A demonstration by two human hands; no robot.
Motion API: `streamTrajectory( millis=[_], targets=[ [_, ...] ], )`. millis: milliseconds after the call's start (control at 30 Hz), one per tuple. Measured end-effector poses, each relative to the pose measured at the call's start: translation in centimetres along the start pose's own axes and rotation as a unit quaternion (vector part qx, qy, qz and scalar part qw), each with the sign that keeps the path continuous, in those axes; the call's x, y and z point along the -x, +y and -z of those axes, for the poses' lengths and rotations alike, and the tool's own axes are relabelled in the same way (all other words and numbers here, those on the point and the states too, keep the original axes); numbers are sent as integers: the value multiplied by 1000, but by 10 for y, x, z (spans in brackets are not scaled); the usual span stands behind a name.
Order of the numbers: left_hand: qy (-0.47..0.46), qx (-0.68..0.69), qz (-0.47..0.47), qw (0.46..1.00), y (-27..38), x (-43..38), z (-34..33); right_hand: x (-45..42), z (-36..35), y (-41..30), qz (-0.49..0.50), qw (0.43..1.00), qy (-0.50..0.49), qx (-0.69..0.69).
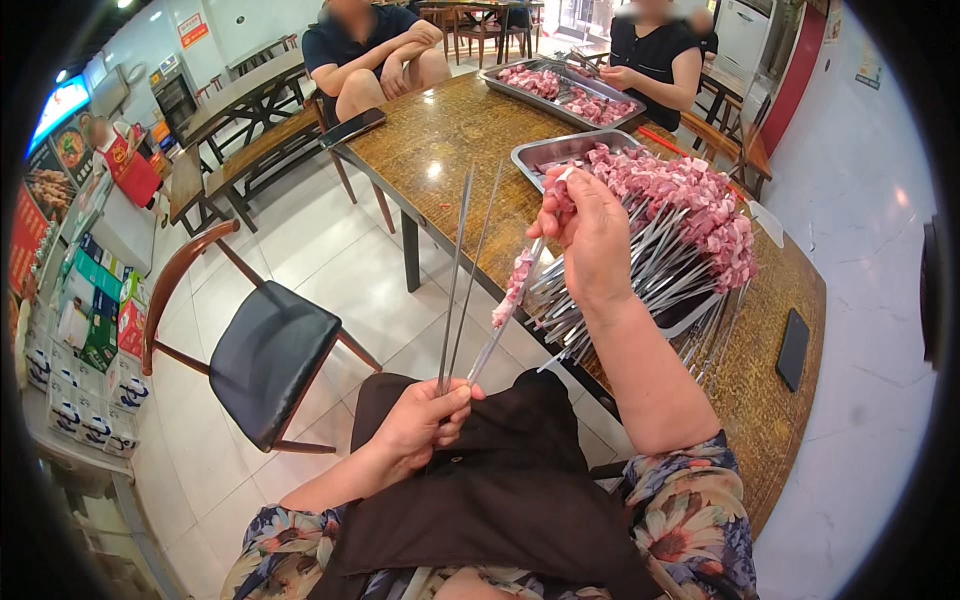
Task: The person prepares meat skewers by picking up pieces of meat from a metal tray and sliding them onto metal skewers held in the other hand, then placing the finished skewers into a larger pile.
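Note:
My left hand grips a few flat metal skewers by their lower ends, over my lap. One of them, the meat skewer, slants up to the right with raw pink meat pieces threaded along it. Pinched in my right hand, near that skewer's upper end, is a piece of raw meat; the skewer tip is hidden by the fingers. Behind my right hand, a metal tray on the table holds a heap of loaded meat skewers, their bare ends pointing towards me.
The brown wooden table bears a second tray of raw meat and two phones, one at its right edge. A black-seated chair stands at left. Two people sit across the table; another person in a red apron stands further off.

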State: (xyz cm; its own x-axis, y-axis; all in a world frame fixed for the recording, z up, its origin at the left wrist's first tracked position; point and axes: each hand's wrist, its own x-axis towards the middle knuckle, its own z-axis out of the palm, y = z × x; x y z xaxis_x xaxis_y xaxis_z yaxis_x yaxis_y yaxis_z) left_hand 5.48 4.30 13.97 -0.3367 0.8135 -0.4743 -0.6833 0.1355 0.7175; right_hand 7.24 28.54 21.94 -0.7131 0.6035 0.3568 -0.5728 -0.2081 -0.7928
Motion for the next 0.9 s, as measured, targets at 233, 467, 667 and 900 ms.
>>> streamTrajectory(
  millis=[233,467,667,900],
  targets=[
    [13,-11,-27,999,-2,5,0,2,-2,1,-10,1000,-8,-3],
    [19,-30,-71,997,-6,9,-5,8,-8,-2,-11,1000,6,-10],
    [17,-25,-132,991,-7,14,-9,22,-19,9,-17,999,-19,-44],
    [24,-43,-183,982,1,20,3,21,-29,-13,-145,984,-81,-59]
  ],
)
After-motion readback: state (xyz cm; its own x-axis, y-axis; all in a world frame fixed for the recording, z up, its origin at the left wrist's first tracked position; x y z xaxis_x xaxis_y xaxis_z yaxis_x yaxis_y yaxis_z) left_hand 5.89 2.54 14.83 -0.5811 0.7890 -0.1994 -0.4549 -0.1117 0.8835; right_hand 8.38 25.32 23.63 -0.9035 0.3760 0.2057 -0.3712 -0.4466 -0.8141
